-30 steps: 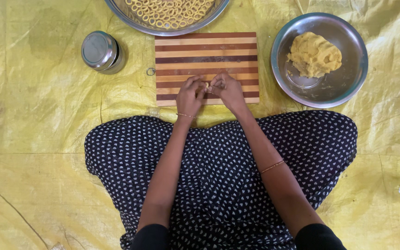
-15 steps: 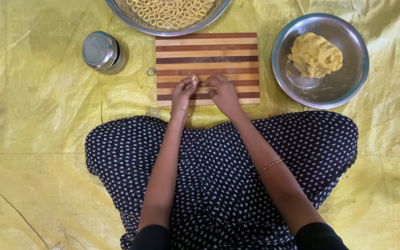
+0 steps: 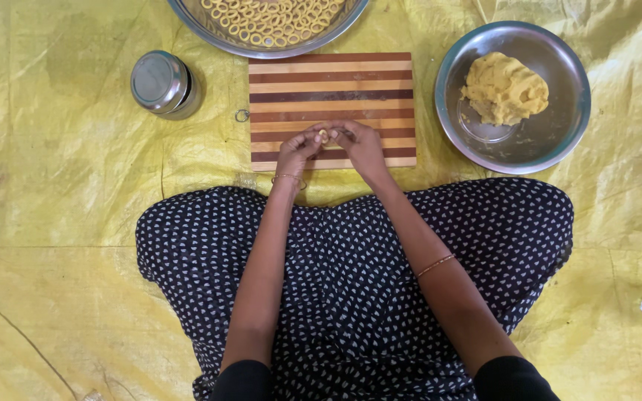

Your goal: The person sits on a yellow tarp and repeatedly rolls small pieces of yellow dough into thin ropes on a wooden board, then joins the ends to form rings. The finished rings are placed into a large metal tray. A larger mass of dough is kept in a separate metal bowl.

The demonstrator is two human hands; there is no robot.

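Two hands meet over the striped cutting board (image 3: 332,82): the left hand (image 3: 298,151) and right hand (image 3: 359,145) pinch a small dough piece (image 3: 323,134) between closed fingertips, just above the board's near edge. Dough bowl (image 3: 551,141) sits right; ring tray (image 3: 209,33) lies beyond.

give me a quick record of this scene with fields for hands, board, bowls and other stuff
left hand: pinching a small dough piece with the right hand
right hand: fingertips on the same piece, over the board
board: striped wooden board on a yellow sheet
right bowl: steel bowl holding a dough lump
top bowl: steel tray of dough rings
other: lidded steel tin left of the board
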